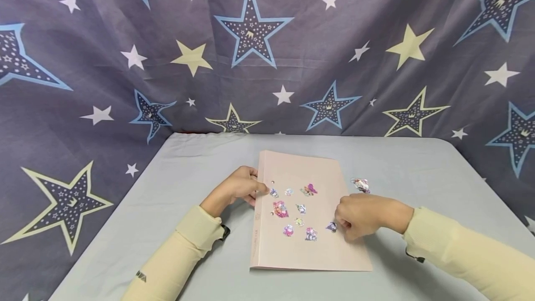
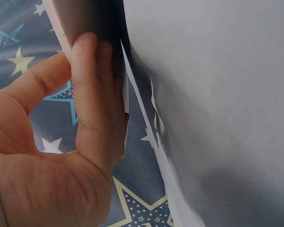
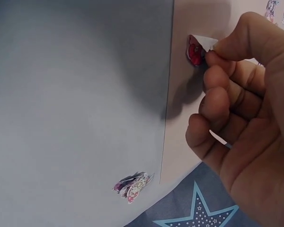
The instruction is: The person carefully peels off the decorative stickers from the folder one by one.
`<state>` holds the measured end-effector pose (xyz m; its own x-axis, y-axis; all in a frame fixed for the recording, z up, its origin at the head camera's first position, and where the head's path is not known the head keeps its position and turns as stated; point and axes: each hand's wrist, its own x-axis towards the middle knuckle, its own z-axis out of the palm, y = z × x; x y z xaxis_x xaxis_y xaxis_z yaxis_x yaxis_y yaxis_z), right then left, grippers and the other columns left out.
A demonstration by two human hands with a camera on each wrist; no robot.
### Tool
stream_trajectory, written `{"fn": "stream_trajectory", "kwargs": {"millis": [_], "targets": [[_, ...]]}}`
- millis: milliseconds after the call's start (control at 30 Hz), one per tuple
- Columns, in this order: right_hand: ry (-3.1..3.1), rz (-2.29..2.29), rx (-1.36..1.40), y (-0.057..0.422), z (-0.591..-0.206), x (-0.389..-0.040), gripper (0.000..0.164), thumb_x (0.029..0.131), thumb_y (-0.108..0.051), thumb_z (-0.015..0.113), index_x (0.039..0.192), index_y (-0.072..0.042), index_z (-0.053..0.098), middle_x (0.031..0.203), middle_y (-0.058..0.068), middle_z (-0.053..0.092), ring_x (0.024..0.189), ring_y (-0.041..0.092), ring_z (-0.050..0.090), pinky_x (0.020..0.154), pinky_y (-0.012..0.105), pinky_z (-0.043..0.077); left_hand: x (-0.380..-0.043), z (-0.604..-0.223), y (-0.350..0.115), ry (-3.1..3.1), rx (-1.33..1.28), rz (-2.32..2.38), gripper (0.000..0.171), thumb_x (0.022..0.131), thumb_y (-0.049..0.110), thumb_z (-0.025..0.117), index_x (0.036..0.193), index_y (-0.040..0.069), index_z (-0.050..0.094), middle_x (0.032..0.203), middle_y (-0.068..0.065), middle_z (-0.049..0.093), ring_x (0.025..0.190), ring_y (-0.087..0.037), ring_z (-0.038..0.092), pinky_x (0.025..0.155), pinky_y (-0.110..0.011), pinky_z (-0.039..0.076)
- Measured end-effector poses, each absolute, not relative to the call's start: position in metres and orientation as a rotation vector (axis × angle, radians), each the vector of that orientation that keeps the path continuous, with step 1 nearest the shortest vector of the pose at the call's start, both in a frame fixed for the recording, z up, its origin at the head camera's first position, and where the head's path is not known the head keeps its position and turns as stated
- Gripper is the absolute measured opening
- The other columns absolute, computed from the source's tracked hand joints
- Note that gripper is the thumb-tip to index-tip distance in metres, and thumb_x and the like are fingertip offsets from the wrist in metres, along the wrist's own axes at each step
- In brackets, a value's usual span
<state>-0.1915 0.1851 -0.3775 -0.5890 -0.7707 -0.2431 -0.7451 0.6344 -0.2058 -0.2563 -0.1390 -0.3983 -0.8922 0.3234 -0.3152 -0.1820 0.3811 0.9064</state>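
Note:
A pale pink folder (image 1: 301, 254) lies on the cloth-covered table with several shiny stickers on its cover. My left hand (image 1: 240, 185) holds the folder's spine edge, thumb over the cover and fingers along the side. Above the folder's right side, my right hand (image 1: 359, 216) pinches a small sticker (image 3: 195, 52) between thumb and index finger. That sticker is red and purple, with a white part folded over. In the head view a dark purple sticker (image 1: 331, 227) shows right beside the fingers. A pink sticker (image 1: 280, 209) and a butterfly-like one (image 1: 310, 190) are among those on the cover.
A small pile of stickers (image 1: 361, 185) lies on the table just right of the folder. Grey cloth (image 1: 209, 152) covers the table, and a star-patterned curtain (image 1: 267, 82) hangs behind its far edge.

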Motion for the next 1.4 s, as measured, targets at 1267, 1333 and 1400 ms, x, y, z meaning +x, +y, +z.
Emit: {"fn": "stream_trajectory", "kwargs": {"millis": [1267, 1333, 1400], "targets": [[2.644, 0.23, -1.078, 0.178, -0.373, -0.204, 0.027, 0.07, -0.012, 0.065, 0.055, -0.02, 0.044, 0.056, -0.006, 0.037, 0.051, 0.009, 0.028, 0.044, 0.023, 0.023, -0.256, -0.398, -0.139, 2.201, 0.118, 1.532, 0.039, 0.078, 0.006, 0.072, 0.11, -0.004, 0.052, 0.084, -0.017, 0.069, 0.06, -0.026, 0.067, 0.052, -0.038, 0.06], [2.658, 0.236, -1.084, 0.18, -0.373, -0.207, 0.026, 0.07, -0.013, 0.065, 0.056, -0.02, 0.045, 0.057, -0.006, 0.039, 0.051, 0.009, 0.029, 0.046, 0.024, 0.025, -0.256, -0.398, -0.139, 2.203, 0.116, 1.53, 0.039, 0.078, 0.006, 0.072, 0.11, -0.004, 0.052, 0.084, -0.017, 0.069, 0.06, -0.026, 0.067, 0.053, -0.038, 0.06], [2.67, 0.23, -1.09, 0.182, -0.373, -0.209, 0.026, 0.07, -0.013, 0.065, 0.056, -0.021, 0.045, 0.056, -0.007, 0.04, 0.052, 0.009, 0.03, 0.048, 0.024, 0.027, -0.256, -0.398, -0.139, 2.205, 0.114, 1.528, 0.038, 0.078, 0.006, 0.072, 0.11, -0.004, 0.052, 0.084, -0.017, 0.069, 0.061, -0.026, 0.067, 0.053, -0.039, 0.06]]}}
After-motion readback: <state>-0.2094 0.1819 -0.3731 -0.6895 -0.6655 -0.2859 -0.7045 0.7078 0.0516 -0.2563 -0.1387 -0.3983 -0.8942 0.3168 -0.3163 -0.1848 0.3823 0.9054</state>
